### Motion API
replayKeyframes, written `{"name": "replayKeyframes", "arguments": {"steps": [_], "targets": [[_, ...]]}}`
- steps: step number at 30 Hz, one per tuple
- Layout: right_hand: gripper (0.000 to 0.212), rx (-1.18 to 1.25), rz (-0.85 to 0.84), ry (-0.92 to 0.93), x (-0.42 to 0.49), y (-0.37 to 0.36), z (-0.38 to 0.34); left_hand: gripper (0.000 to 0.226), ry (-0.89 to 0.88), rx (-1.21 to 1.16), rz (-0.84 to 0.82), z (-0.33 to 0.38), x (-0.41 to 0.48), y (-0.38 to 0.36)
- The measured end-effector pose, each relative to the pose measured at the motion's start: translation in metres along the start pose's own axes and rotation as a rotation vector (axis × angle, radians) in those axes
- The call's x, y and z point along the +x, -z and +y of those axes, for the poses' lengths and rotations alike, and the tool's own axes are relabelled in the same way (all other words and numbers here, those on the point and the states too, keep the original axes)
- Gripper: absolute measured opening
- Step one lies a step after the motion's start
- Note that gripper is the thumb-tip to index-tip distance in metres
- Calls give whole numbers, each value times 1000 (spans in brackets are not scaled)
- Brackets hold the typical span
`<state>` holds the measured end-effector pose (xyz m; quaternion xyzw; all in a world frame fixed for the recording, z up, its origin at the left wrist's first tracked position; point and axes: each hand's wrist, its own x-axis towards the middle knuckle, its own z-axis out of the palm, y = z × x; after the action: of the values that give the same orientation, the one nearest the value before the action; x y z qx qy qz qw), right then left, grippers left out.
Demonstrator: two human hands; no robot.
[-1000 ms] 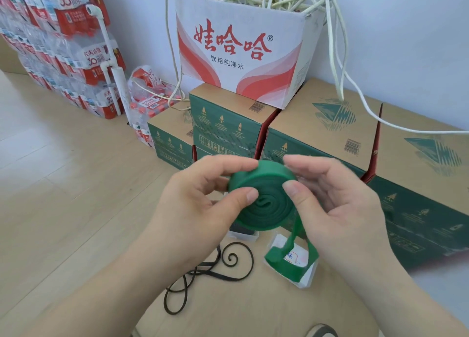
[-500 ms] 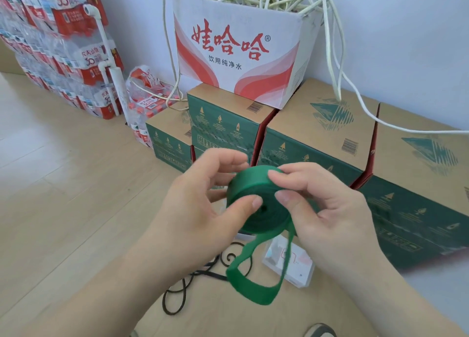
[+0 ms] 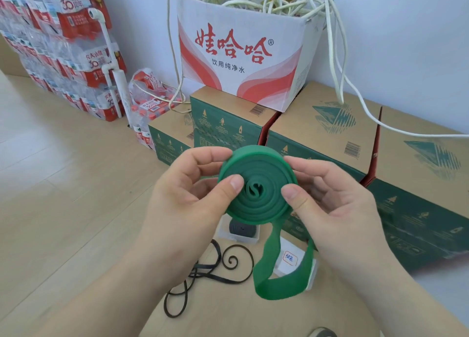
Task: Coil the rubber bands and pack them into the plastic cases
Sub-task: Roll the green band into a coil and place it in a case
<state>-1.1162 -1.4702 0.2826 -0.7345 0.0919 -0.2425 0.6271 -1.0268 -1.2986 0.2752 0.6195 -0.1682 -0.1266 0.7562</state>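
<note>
I'm holding the green rubber band (image 3: 256, 187) up in front of me, gripped from both sides above the two plastic cases. It is a wide, matte, deep green strip. Most of it is wound into a flat, tight spiral with an S-shaped fold at the centre, and the layers show as rings on the face turned toward me. The unwound part drops from the coil's lower right as a loose loop (image 3: 279, 283), which hangs in front of the labelled case (image 3: 291, 259).

My left hand (image 3: 187, 197) pinches the coil's left edge, thumb pressed on the face near the centre and fingers curled round the rim and back. My right hand (image 3: 330, 202) pinches the right edge, thumb on the outer rings and fingers behind.

Below the coil, the clear case (image 3: 228, 235) holds a black coil (image 3: 242, 229). Just right of it is the labelled case, with handwriting on its white sticker. Left of the cases, a thin black band (image 3: 203, 273) lies in loose curls on the brown surface (image 3: 228, 316).
</note>
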Motion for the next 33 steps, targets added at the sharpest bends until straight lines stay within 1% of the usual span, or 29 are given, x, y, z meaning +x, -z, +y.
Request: {"name": "replayKeyframes", "arguments": {"steps": [2, 5, 7, 10, 11, 13, 15, 16, 19, 21, 24, 26, 27, 28, 30, 31, 33], "targets": [[35, -41, 1, 25, 0, 2, 1, 27, 57, 26, -39, 0, -1, -1], [36, -169, -11, 80, -1, 3, 8, 29, 95, 183, -78, -3, 4, 4], [38, -313, -39, 172, -2, 3, 13, 37, 38, 284, -102, -5, 6, 6], [38, -411, -56, 256, -3, 2, 18, 50, -81, 474, -237, -7, 4, 5], [36, -428, -61, 281, -2, 3, 19, 50, -105, 531, -275, -7, 3, 4], [35, -463, -73, 317, -2, 3, 18, 47, -119, 583, -286, -7, 3, 2], [32, -450, -82, 295, -2, 5, 17, 45, -95, 564, -251, -7, 5, 4], [31, -422, -76, 254, -2, 5, 16, 44, -85, 545, -237, -7, 7, 6], [29, -252, -6, 77, -1, 8, 12, 41, -77, 483, -184, -7, 8, 9], [29, -149, 6, 17, 0, 11, 9, 36, -65, 394, -138, -7, 9, 10], [44, -89, -64, -4, 0, 9, 8, 29, -40, 194, -67, -5, 12, 11], [49, -68, -62, 5, 1, 7, 8, 33, -4, 83, -43, -1, 12, 11], [49, -78, -42, 21, 1, 8, 9, 35, 32, 63, -57, 1, 12, 10], [49, -100, -25, 37, 1, 8, 10, 38, 63, 91, -86, 0, 11, 9], [50, -196, -23, 87, 0, 8, 14, 43, 58, 301, -142, -5, 10, 8], [51, -278, -30, 142, -1, 7, 16, 45, 8, 451, -146, -8, 9, 9], [52, -459, -46, 269, -3, 5, 20, 53, -166, 729, -177, -10, 7, 10]]}}
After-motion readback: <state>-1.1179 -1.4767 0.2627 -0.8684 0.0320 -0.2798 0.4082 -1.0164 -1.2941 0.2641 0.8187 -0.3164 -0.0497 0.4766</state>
